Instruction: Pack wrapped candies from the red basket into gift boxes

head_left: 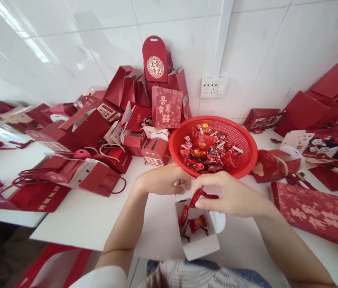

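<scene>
My right hand [229, 194] pinches a red-wrapped candy [199, 196] between thumb and fingers, just above an open white-lined box [200, 250]. Inside that box lie a few red-wrapped candies [198, 223] with dark ends. My left hand [164, 180] hovers at the box's far left, its fingers curled in; whatever they may hold is hidden. Right behind both hands sits a red plastic basket [248, 162] with a mesh wall, holding a heap of wrapped candies [206, 146].
Red gift boxes [91, 128] and bags crowd the table's left side. Against the tiled wall stands a tall red box [154, 60]. A flat red box [319, 212] lies by my right forearm. A wall socket [212, 88] is behind the basket.
</scene>
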Demonstrator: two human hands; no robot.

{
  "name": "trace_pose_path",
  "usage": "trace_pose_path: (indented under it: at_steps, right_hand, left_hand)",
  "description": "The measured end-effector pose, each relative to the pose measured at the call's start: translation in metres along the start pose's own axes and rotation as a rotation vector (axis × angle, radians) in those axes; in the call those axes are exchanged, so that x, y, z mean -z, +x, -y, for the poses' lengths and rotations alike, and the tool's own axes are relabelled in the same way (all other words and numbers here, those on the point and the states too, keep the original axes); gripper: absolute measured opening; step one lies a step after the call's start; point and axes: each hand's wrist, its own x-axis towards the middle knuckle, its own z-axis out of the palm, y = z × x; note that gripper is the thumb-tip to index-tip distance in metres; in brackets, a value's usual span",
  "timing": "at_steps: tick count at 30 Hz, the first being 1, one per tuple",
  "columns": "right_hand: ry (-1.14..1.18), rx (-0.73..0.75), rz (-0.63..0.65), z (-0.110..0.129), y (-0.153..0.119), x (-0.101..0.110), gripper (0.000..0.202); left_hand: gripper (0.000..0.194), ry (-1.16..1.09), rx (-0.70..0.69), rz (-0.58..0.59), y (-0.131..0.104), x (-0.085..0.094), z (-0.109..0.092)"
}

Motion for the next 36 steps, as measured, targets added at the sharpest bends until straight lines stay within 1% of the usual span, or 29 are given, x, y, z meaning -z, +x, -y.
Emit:
trace_pose_path:
  at_steps: [2,5,7,9,12,14,15,18,20,22,24,25,27,29,30,31,32,33,36]
  right_hand:
    - [-0.091,-0.021,0.006,-0.004,0.003,-0.004,0.013]
    - [-0.22,-0.038,-0.083,-0.007,0.005,-0.005,0.015]
    - [-0.249,-0.034,-0.118,-0.005,0.004,-0.003,0.015]
    - [-0.247,-0.019,-0.118,-0.001,0.0,0.0,0.014]
    - [-0.262,-0.026,-0.126,0.004,-0.006,0.007,0.011]
    - [-0.295,-0.065,-0.159,0.006,-0.009,0.011,0.004]
    - [-0.316,-0.097,-0.176,0.006,-0.011,0.013,0.004]
    - [-0.413,-0.221,-0.202,0.003,-0.013,0.018,0.016]
    - [-0.478,-0.297,-0.216,-0.001,-0.014,0.02,0.025]
    - [-0.5,-0.333,-0.231,-0.004,-0.015,0.022,0.034]
    - [-0.442,-0.321,-0.214,-0.005,-0.015,0.024,0.038]
    - [-0.382,-0.294,-0.198,-0.005,-0.015,0.025,0.04]
    - [-0.233,-0.21,-0.188,-0.003,-0.015,0.027,0.042]
    - [-0.095,-0.114,-0.26,-0.002,-0.014,0.028,0.043]
    - [-0.042,-0.075,-0.318,-0.003,-0.013,0.029,0.042]
    - [-0.005,-0.044,-0.378,-0.004,-0.012,0.029,0.041]
    - [0.013,-0.019,-0.434,-0.007,-0.011,0.03,0.039]
    - [0.016,-0.001,-0.478,-0.009,-0.01,0.031,0.037]
    - [-0.002,0.043,-0.529,-0.015,-0.008,0.033,0.036]
  left_hand:
    - [0.024,0.01,-0.028,-0.015,0.0,0.0,0.001]
    - [0.026,0.074,0.021,-0.031,0.001,0.0,0.003]
    - [0.024,0.098,0.066,-0.021,0.0,0.0,0.005]
    - [0.021,0.107,0.094,-0.021,-0.002,0.001,0.006]
    - [0.017,0.138,0.108,-0.084,-0.008,0.004,0.007]
    - [0.015,0.14,0.089,-0.13,-0.013,0.007,0.007]
    - [0.015,0.133,0.07,-0.153,-0.016,0.009,0.007]
    - [0.015,0.072,-0.012,-0.239,-0.02,0.014,0.008]
    - [0.017,-0.014,-0.064,-0.296,-0.021,0.017,0.008]
    - [0.017,-0.147,-0.085,-0.375,-0.022,0.018,0.008]
    - [0.017,-0.314,-0.083,-0.506,-0.02,0.017,0.007]
    - [0.017,-0.4,-0.075,-0.597,-0.019,0.016,0.006]
    - [0.017,-0.572,-0.055,-0.825,-0.013,0.014,0.007]
    - [0.019,-0.725,-0.031,-1.074,-0.004,0.012,0.009]
    - [0.021,-0.796,-0.018,-1.175,0.002,0.01,0.012]
    - [0.024,-0.857,-0.005,-1.246,0.009,0.009,0.014]
    - [0.026,-0.909,0.008,-1.288,0.015,0.008,0.017]
    - [0.028,-0.952,0.018,-1.303,0.022,0.006,0.02]
    - [0.03,-1.022,0.008,-1.283,0.036,0.001,0.024]
